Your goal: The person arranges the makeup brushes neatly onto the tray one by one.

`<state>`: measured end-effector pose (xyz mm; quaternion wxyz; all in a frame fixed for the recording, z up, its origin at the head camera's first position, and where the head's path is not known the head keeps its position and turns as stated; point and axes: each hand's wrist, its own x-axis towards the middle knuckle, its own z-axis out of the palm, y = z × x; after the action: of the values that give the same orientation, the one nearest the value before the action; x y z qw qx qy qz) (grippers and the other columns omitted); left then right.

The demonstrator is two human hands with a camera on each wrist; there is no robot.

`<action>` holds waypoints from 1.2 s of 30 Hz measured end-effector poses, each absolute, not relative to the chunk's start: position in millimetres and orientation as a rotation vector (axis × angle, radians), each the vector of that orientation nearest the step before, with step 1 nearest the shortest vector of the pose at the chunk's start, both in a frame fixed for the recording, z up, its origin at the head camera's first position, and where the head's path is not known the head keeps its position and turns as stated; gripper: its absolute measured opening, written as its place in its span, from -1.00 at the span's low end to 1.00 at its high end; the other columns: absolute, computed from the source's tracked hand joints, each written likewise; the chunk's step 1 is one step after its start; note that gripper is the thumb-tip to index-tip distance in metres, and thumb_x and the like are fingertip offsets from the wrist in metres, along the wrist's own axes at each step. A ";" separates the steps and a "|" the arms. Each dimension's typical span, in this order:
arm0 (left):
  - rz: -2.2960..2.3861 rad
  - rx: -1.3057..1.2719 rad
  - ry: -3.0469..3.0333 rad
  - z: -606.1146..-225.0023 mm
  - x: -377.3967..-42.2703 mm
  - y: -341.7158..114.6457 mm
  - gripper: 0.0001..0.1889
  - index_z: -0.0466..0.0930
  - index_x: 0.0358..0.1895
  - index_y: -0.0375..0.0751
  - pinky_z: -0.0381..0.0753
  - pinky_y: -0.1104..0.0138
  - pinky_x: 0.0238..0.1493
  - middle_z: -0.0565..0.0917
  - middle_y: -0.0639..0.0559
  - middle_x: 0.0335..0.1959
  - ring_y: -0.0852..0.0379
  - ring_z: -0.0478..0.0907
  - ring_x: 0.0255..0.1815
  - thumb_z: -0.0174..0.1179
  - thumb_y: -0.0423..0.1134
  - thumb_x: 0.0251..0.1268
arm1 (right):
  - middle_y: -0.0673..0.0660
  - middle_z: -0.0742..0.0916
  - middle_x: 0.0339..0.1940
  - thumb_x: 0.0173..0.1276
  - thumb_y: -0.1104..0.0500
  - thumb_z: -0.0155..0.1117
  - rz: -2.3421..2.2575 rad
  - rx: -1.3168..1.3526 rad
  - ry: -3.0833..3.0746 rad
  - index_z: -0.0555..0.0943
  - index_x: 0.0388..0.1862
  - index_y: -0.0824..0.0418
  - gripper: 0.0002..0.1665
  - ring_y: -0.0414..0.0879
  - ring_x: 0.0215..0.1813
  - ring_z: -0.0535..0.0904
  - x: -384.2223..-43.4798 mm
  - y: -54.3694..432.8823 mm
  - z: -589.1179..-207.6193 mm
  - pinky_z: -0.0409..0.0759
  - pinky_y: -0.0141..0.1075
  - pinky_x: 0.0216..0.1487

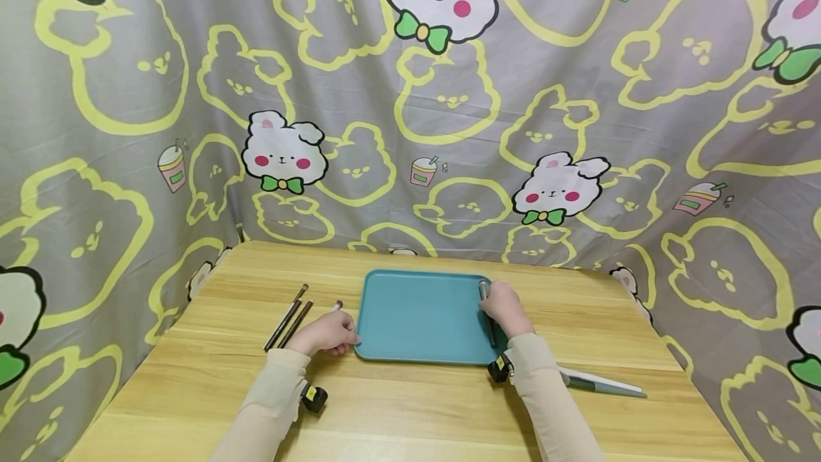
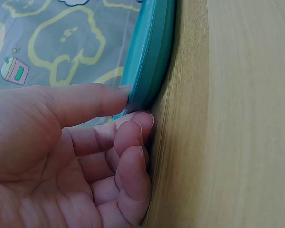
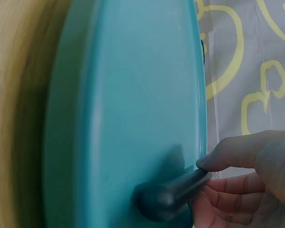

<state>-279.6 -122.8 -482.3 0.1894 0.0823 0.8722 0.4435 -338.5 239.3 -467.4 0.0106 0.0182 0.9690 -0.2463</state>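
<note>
Sleeved right hand (image 1: 507,309) pinches dark handle (image 1: 492,331) — in tray (image 1: 420,316).

– Place type?
– Curtained-off nook, set up for recording. Home or studio, can't tell: grey cloth (image 1: 385,91) hides what lies beyond.
– Evidence?
– Cloth hangs behind the table (image 1: 410,408) and along both sides, folds visible, printed with cartoon animals, yellow outlines and drink cups. Table has a wood-grain top, back edge close to the cloth.
– Why recording?
– Small black cameras (image 1: 316,401), one on each wrist.
</note>
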 end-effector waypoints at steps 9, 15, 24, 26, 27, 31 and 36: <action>1.227 0.245 2.450 -480.0 -279.9 -124.0 -0.72 0.36 -0.55 -0.19 0.38 0.40 -0.57 0.47 0.01 -0.64 0.17 0.36 -0.64 0.21 -0.39 0.28 | 0.08 0.39 -0.66 0.19 0.37 0.16 -0.691 0.011 3.070 0.38 -0.68 0.19 -0.71 -0.07 -0.61 0.32 -340.1 236.9 -469.8 0.32 -0.30 -0.58; 1.243 0.262 2.438 -480.9 -280.8 -123.9 -0.69 0.34 -0.59 -0.17 0.35 0.41 -0.59 0.46 0.02 -0.65 0.18 0.34 -0.65 0.20 -0.39 0.29 | 0.10 0.42 -0.65 0.20 0.37 0.15 -0.677 -0.001 3.073 0.35 -0.70 0.16 -0.68 -0.06 -0.61 0.37 -341.8 236.7 -471.2 0.34 -0.31 -0.57; 1.259 0.238 2.432 -483.2 -280.1 -124.5 -0.71 0.33 -0.56 -0.18 0.35 0.41 -0.58 0.46 0.02 -0.65 0.18 0.34 -0.64 0.21 -0.39 0.29 | 0.11 0.42 -0.65 0.20 0.38 0.18 -0.625 -0.012 3.084 0.30 -0.72 0.15 -0.62 -0.05 -0.60 0.37 -341.0 235.8 -470.7 0.35 -0.30 -0.54; 1.258 0.241 2.431 -483.3 -280.3 -124.6 -0.70 0.33 -0.56 -0.18 0.35 0.41 -0.58 0.46 0.02 -0.65 0.18 0.34 -0.64 0.20 -0.39 0.29 | 0.11 0.43 -0.65 0.20 0.38 0.19 -0.612 -0.017 3.090 0.30 -0.73 0.14 -0.61 -0.05 -0.60 0.37 -340.6 235.4 -470.1 0.35 -0.30 -0.54; 1.259 0.243 2.431 -483.2 -280.2 -124.7 -0.71 0.33 -0.56 -0.18 0.35 0.41 -0.58 0.46 0.02 -0.65 0.18 0.34 -0.64 0.21 -0.39 0.29 | 0.11 0.42 -0.65 0.21 0.37 0.19 -0.611 -0.016 3.087 0.29 -0.72 0.13 -0.60 -0.05 -0.59 0.37 -340.5 235.2 -469.7 0.34 -0.30 -0.53; 1.262 0.247 2.430 -483.3 -280.3 -125.0 -0.71 0.34 -0.56 -0.19 0.35 0.41 -0.59 0.46 0.02 -0.65 0.18 0.34 -0.65 0.21 -0.39 0.28 | 0.11 0.42 -0.65 0.25 0.36 0.18 -0.618 -0.017 3.078 0.29 -0.71 0.13 -0.60 -0.06 -0.60 0.38 -339.7 235.1 -468.8 0.35 -0.30 -0.54; 1.272 0.242 2.424 -484.3 -280.6 -125.2 -0.71 0.33 -0.56 -0.18 0.36 0.41 -0.58 0.45 0.02 -0.64 0.17 0.35 -0.64 0.21 -0.40 0.28 | 0.14 0.48 -0.63 0.26 0.34 0.19 -0.621 0.000 3.069 0.36 -0.68 0.17 -0.65 -0.05 -0.60 0.41 -339.4 235.0 -467.6 0.36 -0.30 -0.55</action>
<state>-280.6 -125.2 -484.3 0.1956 0.0865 0.8650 0.4538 -339.4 235.0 -467.6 0.0050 0.0001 0.9801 -0.1983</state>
